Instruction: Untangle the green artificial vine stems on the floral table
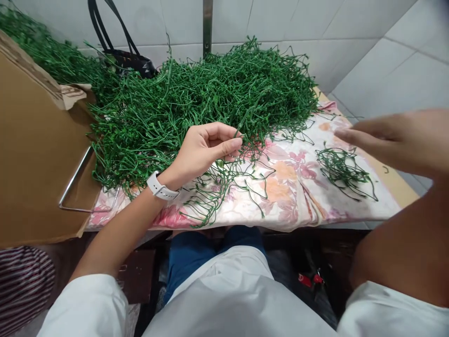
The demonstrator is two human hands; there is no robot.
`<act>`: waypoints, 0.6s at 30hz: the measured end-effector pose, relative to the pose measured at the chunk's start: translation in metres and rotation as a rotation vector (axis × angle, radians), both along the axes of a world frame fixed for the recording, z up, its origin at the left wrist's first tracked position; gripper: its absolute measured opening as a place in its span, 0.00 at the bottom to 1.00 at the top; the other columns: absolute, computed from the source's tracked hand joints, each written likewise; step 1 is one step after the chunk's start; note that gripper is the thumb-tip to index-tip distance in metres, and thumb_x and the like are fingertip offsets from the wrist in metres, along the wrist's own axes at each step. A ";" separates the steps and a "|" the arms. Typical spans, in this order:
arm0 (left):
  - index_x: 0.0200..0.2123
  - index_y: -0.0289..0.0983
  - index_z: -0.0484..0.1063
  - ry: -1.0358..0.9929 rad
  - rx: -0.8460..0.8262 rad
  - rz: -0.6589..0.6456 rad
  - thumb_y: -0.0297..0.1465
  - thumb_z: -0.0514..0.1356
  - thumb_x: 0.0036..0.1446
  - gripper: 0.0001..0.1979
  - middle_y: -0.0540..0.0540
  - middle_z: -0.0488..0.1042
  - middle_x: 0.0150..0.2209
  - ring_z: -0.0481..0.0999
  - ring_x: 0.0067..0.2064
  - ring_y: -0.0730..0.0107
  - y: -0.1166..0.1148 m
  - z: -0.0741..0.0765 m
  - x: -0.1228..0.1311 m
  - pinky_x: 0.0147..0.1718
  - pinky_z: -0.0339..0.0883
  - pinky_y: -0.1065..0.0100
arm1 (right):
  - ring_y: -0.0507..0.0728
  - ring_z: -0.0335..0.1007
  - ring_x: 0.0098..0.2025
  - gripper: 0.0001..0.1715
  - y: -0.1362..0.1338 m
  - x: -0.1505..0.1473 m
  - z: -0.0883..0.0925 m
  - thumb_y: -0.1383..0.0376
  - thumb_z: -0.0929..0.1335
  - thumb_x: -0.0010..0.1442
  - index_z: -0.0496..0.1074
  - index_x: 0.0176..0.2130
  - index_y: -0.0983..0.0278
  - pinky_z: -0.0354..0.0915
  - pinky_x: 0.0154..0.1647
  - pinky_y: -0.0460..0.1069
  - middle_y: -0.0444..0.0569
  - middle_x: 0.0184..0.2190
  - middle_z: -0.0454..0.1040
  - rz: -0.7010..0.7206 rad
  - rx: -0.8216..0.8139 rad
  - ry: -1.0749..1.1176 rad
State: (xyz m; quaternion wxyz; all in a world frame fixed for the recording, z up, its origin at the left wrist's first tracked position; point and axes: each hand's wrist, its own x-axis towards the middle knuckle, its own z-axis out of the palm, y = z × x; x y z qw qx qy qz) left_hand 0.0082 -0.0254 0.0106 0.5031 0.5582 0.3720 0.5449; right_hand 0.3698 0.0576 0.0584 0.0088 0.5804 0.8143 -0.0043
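Observation:
A large heap of thin green plastic stems (196,93) covers the back of a table spread with a floral cloth (287,187). My left hand (206,147), with a white watch on the wrist, rests at the heap's front edge, its fingers curled and pinched round a few green stems. My right hand (382,138) hovers blurred at the right, fingers stretched out flat, holding nothing, just above a small separate bunch of green stems (342,171).
A brown cardboard box (35,154) stands at the left, with a metal wire frame (75,187) against it. A black bag with handles (119,51) sits behind the heap by the tiled wall. Red-handled pliers (310,280) lie below the table.

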 end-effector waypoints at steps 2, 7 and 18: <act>0.34 0.33 0.80 0.006 0.017 0.033 0.46 0.80 0.46 0.24 0.48 0.82 0.29 0.84 0.32 0.74 -0.001 -0.002 0.002 0.30 0.79 0.75 | 0.60 0.77 0.33 0.45 -0.020 -0.051 0.004 0.27 0.59 0.64 0.82 0.42 0.58 0.68 0.33 0.57 0.59 0.36 0.83 0.260 0.075 0.299; 0.33 0.33 0.81 0.000 0.043 0.111 0.46 0.81 0.43 0.25 0.48 0.83 0.31 0.83 0.30 0.74 0.001 -0.007 0.003 0.30 0.81 0.73 | 0.56 0.78 0.40 0.24 -0.026 -0.149 -0.031 0.44 0.75 0.63 0.80 0.43 0.61 0.73 0.41 0.52 0.50 0.40 0.82 0.636 -0.125 1.029; 0.36 0.33 0.80 0.120 -0.031 0.046 0.49 0.74 0.55 0.23 0.46 0.83 0.33 0.82 0.32 0.75 0.002 -0.004 -0.002 0.31 0.79 0.74 | 0.50 0.69 0.28 0.22 -0.017 -0.169 -0.059 0.52 0.79 0.60 0.70 0.32 0.63 0.65 0.28 0.46 0.43 0.26 0.72 0.517 -0.717 1.590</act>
